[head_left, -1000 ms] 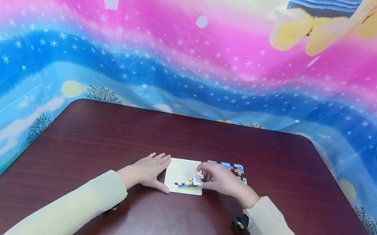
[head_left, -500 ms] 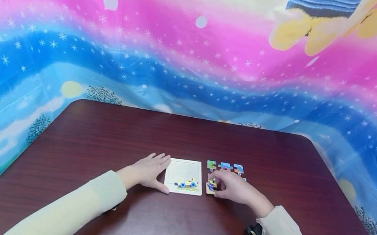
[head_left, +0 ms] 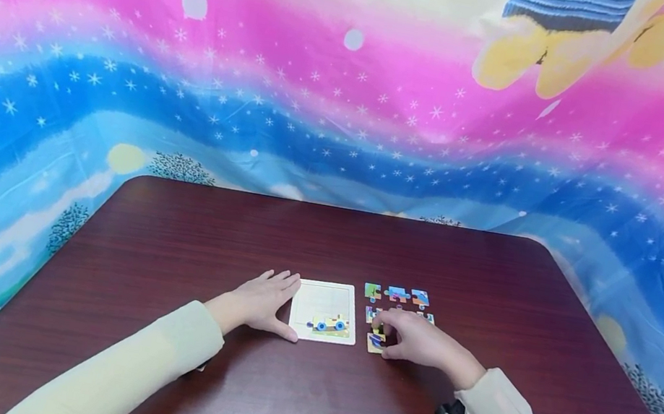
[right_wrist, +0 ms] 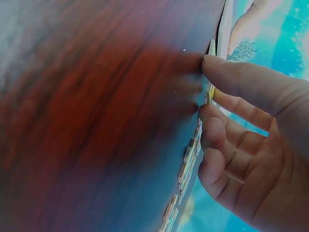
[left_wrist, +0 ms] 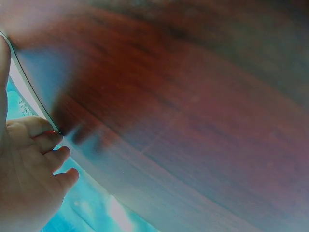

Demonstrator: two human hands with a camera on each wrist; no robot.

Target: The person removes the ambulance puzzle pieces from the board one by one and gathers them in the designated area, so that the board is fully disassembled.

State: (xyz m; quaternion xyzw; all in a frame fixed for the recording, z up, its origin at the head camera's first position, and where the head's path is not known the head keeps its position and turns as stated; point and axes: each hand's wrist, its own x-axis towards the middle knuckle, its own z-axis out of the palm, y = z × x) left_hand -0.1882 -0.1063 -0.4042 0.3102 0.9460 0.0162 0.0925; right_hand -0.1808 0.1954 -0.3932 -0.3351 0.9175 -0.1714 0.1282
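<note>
My left hand lies with straight, spread fingers along the left edge of a white puzzle tray. Inside the tray, along its bottom edge, lies a picture strip showing a yellow vehicle with blue wheels. Right of the tray, my right hand pinches a yellow and blue puzzle piece low at the table, its thumb at the near side and fingers over the far side. In the right wrist view the thumb and curled fingers come down at the tabletop; the hand partly hides the piece.
Beyond the right hand, loose jigsaw pieces lie in rows on the dark red-brown table. Some in the nearer row are partly covered by the hand. A patterned curtain hangs behind the table's far edge.
My right hand has carried the puzzle piece from over the tray's right side rightward and slightly nearer, down to the table. The strip inside the tray is uncovered. The left hand stays put.
</note>
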